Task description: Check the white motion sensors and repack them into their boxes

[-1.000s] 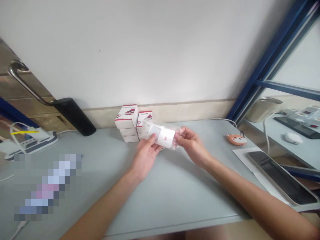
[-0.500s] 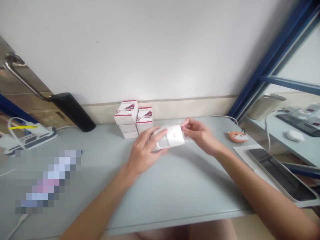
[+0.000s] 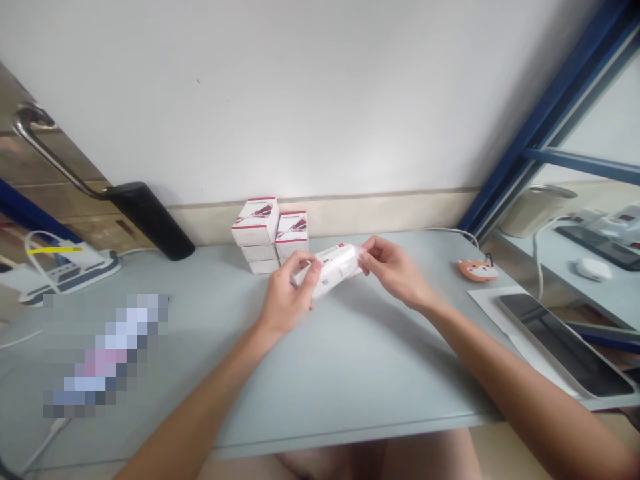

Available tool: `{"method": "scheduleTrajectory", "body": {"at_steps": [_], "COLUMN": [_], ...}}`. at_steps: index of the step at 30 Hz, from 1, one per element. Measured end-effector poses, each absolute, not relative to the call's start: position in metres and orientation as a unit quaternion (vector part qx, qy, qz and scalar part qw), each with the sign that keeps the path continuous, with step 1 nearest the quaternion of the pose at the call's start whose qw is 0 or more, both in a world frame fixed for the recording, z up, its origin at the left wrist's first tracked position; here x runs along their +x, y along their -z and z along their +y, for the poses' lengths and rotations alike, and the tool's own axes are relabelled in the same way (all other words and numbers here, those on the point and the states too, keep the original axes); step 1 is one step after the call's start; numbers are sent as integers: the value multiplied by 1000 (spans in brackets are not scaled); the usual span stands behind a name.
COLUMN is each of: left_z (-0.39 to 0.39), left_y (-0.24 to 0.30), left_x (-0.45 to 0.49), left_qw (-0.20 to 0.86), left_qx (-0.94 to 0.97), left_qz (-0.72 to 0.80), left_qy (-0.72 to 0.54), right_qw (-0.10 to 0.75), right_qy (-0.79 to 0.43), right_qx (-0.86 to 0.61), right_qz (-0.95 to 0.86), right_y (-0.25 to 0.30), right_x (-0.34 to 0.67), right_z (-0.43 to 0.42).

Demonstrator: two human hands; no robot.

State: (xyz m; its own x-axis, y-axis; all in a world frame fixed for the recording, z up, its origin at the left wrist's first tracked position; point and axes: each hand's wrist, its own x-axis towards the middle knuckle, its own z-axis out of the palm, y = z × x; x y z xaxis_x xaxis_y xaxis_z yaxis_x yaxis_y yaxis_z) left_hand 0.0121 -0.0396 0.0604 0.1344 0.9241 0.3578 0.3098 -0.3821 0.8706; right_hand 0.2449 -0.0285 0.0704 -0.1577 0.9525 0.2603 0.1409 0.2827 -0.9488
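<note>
Both my hands hold a small white device in a clear plastic bag (image 3: 333,268) above the grey table (image 3: 300,373). My left hand (image 3: 287,300) grips its left end, fingers curled round it. My right hand (image 3: 395,270) pinches its right end between thumb and fingers. The device is turned edge-on to me. Just behind it stands a stack of small white and red boxes (image 3: 270,233) against the wall.
A black cylinder (image 3: 150,220) with a metal handle leans at the back left, beside a white power strip (image 3: 65,270). An orange fox-shaped object (image 3: 477,270) and a dark tablet (image 3: 565,343) on white paper lie at the right. A blue shelf frame (image 3: 540,127) stands further right.
The bagged device has been turned in my hands, from showing its flat face to edge-on. My left fingers have curled round its left end.
</note>
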Motion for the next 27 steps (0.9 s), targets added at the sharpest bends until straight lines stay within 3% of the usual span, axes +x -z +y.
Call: {"method": "scheduleTrajectory", "body": {"at_steps": [8,14,19,27], "left_z": [-37,-35,-42,-42], "left_y": [-77,-79,-81,-72], "left_x": [7,3,2,14], "left_qw": [632,806,821,692], "left_qx": [532,440,436,531], "left_qz": [419,250,146,269], "left_qy": [-376,-307,-338,-410], "right_qw": [397,416,476,581], "right_qy": [-475,-481,-493,-428], "right_qx": [-365,-389,-423,-385], "right_qz": [-696,-666,-593,-575], "right_y": [-73,-75,-68,-63], "right_x": [256,255,256,253], "right_z": [-28,-27,-20,-19]}}
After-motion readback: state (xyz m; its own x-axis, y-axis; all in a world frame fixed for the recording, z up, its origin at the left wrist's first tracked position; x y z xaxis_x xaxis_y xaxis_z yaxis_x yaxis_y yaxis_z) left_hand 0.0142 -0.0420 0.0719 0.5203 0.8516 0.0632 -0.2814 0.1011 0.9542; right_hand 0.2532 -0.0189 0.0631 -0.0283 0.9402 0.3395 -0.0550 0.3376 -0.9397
